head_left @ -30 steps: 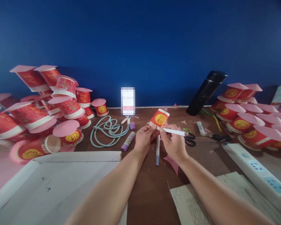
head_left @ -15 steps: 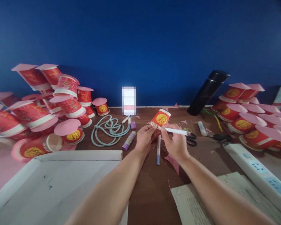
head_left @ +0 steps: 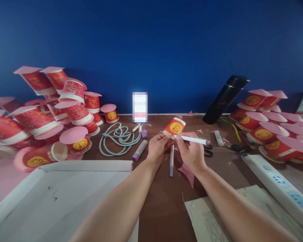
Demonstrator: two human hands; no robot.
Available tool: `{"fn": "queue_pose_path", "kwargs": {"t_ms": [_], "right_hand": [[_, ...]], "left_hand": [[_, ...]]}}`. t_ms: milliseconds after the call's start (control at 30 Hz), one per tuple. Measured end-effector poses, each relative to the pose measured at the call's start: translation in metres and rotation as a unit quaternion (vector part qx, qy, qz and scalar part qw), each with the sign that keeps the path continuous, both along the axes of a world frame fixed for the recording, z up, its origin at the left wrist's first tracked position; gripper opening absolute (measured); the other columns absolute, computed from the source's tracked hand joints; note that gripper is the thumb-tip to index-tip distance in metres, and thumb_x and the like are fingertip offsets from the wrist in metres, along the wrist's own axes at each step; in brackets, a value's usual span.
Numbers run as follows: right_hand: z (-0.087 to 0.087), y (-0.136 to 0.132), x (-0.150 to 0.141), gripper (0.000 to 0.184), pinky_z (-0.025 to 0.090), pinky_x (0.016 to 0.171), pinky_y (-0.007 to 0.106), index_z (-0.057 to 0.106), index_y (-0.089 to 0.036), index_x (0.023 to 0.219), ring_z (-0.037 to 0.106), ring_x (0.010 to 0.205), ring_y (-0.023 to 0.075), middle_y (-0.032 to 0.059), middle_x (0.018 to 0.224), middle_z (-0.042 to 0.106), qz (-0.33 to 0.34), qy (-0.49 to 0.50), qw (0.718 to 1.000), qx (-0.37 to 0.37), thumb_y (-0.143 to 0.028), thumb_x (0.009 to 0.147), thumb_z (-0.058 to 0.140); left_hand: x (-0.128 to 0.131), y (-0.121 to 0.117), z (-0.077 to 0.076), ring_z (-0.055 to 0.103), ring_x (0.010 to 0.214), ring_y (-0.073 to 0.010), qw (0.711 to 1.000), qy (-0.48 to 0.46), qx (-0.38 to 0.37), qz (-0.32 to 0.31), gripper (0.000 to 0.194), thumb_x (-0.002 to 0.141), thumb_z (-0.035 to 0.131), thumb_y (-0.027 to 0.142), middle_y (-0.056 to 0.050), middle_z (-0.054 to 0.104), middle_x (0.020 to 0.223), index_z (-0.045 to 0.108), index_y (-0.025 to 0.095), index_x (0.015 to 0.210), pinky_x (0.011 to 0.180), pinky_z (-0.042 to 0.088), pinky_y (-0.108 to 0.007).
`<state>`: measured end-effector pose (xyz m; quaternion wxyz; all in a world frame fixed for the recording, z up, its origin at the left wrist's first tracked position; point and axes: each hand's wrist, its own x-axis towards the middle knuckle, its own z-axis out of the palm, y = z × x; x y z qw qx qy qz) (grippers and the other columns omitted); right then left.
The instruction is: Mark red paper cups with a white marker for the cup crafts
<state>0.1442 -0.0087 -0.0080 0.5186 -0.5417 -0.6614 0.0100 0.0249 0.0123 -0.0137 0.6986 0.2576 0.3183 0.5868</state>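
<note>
A small red paper cup (head_left: pixel 176 127) with a round yellow emblem is tilted in front of me, its patterned rim toward my hands. My left hand (head_left: pixel 157 148) pinches that rim from the left. In my right hand (head_left: pixel 193 154) is a white marker (head_left: pixel 195 139), held nearly level, with its tip at the rim beside my left fingers. The fingers partly hide the tip and the lower edge of the cup. Below the hands lies a capped marker (head_left: pixel 171 164) on the brown table (head_left: pixel 161 208), next to a pink paper scrap (head_left: pixel 187 174).
Red cups with pink paper discs are piled at left (head_left: pixel 74 112) and right (head_left: pixel 264 132). Around lie a coiled cable (head_left: pixel 108 153), glue stick (head_left: pixel 140 150), black bottle (head_left: pixel 223 101), scissors (head_left: pixel 238 148), power strip (head_left: pixel 275 179), cardboard sheet (head_left: pixel 207 215) and white box lid (head_left: pixel 86 164).
The marker has shifted slightly to the right along the rim with my right hand. My left hand keeps its grip on the cup. The whole view has moved a little.
</note>
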Motion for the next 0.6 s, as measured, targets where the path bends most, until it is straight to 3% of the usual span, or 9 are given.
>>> {"fn": "queue_pose_path", "kwargs": {"t_ms": [600], "right_hand": [[-0.0013,0.0028,0.0023,0.017,0.049,0.072,0.033,0.058,-0.020,0.087,0.062,0.078,0.0198,0.0054,0.084,0.065,-0.007,0.014,1.000,-0.022,-0.036,0.084,0.057]], "left_hand": [[0.0000,0.0007,0.0000,0.064,0.063,-0.0109,1.000,0.006,-0.016,0.012,0.012,0.066,0.071,0.019,-0.005,0.067,0.068,0.062,0.011,0.067,0.072,0.051,-0.026]]}}
